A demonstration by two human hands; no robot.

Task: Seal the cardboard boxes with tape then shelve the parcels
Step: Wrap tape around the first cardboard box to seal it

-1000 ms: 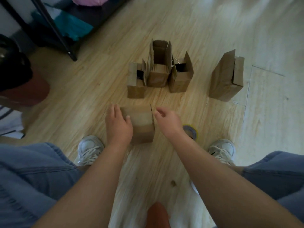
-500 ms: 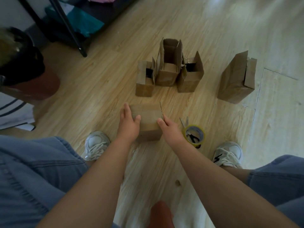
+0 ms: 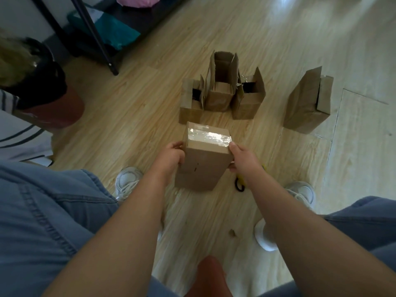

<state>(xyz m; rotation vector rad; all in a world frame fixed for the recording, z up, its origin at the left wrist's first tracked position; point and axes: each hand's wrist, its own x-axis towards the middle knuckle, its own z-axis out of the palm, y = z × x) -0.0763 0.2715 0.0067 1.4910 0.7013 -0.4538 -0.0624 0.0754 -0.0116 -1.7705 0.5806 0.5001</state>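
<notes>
Denim knees (image 3: 42,211): spread wide at 8 and 4 o'clock, with both bare forearms reaching out between them.
Left hand (image 3: 170,157): clamped on the box's left side, fingers curled round the far edge. That's a firm hold.
Right hand (image 3: 244,161): matching it on the right side, thumb up near the top corner and fingers wrapped under. It's gripping too.
Box (image 3: 203,166): dead centre, upright on its end between the two hands. Whether its bottom edge touches the floor (image 3: 128,116), I cannot tell.
Tape strip (image 3: 207,136): shiny and clear across the box's top face, catching the light, with the flaps shut beneath it.
Tape roll (image 3: 240,180): a sliver of yellow at 4 o'clock from the box, mostly hidden under the right wrist.
Shoes: white trainers, one at 8 o'clock (image 3: 126,182) and one at 4 o'clock (image 3: 302,192).
Open boxes: three huddled together at 12 o'clock, all with flaps up. There's a short one on the left (image 3: 190,108), a tall one in the middle (image 3: 220,93) and another on the right (image 3: 248,101).
Big box (image 3: 304,106): on its own at 2 o'clock, well apart from the trio.
Bin (image 3: 42,88): reddish with a black liner, at 10 o'clock.
Shelf rack (image 3: 100,39): dark frame at 11 o'clock, with a teal parcel (image 3: 107,31) and a pink parcel (image 3: 137,0) on it.
</notes>
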